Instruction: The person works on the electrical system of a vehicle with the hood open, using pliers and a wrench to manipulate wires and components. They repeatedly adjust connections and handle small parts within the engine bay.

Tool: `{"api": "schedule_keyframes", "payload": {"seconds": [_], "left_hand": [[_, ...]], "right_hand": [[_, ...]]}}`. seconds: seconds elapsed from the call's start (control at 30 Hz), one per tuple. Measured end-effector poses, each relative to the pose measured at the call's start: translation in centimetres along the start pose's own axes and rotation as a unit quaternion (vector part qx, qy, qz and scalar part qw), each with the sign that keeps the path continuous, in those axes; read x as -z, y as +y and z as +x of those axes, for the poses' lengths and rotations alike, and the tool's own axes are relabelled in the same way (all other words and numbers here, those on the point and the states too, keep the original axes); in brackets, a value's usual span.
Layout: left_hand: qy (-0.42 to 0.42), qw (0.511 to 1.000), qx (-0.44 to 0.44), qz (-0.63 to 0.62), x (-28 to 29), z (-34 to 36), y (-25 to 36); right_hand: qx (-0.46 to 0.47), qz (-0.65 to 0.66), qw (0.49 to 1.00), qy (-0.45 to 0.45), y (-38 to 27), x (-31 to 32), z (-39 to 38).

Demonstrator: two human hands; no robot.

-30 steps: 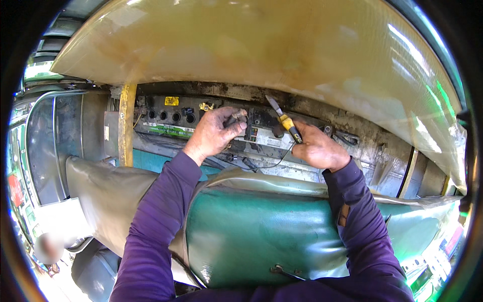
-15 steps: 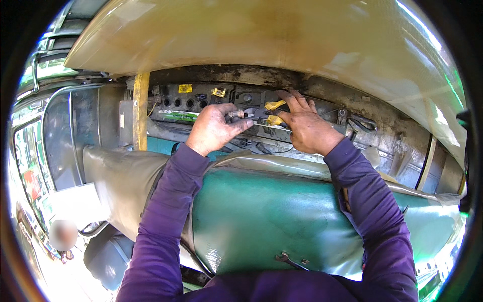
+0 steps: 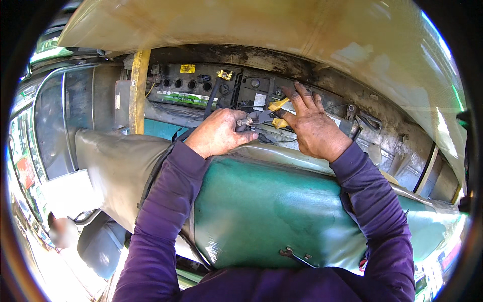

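Observation:
My left hand (image 3: 221,132) pinches a small metal fitting (image 3: 242,122), apparently a cable end, between thumb and fingers. My right hand (image 3: 314,126) grips pliers (image 3: 276,105) by their spread yellow handles, fingers draped over them, with the dark jaws at the fitting. Behind both hands lie dark batteries (image 3: 181,73) with round openings and a yellow label, and a brass-yellow terminal (image 3: 224,75) with a thick black cable.
A glossy tan panel (image 3: 241,22) arches overhead. A yellow upright (image 3: 138,90) stands left. A green padded cushion (image 3: 261,211) in front carries an open-end wrench (image 3: 297,256). A grey cushion (image 3: 105,161) lies left. A person (image 3: 63,231) is at lower left.
The pliers have swung from upright and closed to flat, handles spread, jaws meeting the fitting in my left hand. Both hands have turned inward; the scene has shifted upward in view.

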State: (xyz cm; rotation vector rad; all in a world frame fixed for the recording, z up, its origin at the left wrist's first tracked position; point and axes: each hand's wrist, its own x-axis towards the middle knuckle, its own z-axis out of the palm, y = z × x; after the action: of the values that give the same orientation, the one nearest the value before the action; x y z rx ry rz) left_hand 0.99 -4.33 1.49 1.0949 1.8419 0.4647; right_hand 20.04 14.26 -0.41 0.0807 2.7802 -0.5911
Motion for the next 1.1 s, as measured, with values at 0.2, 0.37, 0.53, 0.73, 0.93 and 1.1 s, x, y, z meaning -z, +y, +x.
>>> {"api": "schedule_keyframes", "payload": {"seconds": [0.2, 0.37, 0.53, 0.73, 0.93, 1.1], "left_hand": [[-0.063, 0.997, -0.002, 0.034, 0.0, 1.0, -1.5], [-0.099, 0.995, 0.011, 0.017, -0.1, 1.2, -1.9], [-0.126, 0.991, -0.003, 0.035, 0.0, 1.1, -1.6], [-0.129, 0.989, -0.004, 0.07, -0.1, 1.2, -1.3], [-0.119, 0.99, -0.015, 0.078, -0.3, 1.3, -1.5], [-0.096, 0.993, -0.021, 0.068, -0.6, 1.5, -1.9]], "right_hand": [[0.001, -0.005, 0.999, -0.045, 0.1, -0.6, 0.2], [0.014, 0.003, 0.998, -0.062, 0.2, -0.9, 0.3], [0.043, 0.034, 0.995, -0.082, 0.3, -0.8, 0.6], [0.065, 0.036, 0.99, -0.117, 0.5, -0.8, 0.8], [0.087, 0.011, 0.99, -0.109, 1.0, -1.0, 1.0], [0.098, 0.033, 0.988, -0.113, 1.6, -0.9, 1.7]]}}
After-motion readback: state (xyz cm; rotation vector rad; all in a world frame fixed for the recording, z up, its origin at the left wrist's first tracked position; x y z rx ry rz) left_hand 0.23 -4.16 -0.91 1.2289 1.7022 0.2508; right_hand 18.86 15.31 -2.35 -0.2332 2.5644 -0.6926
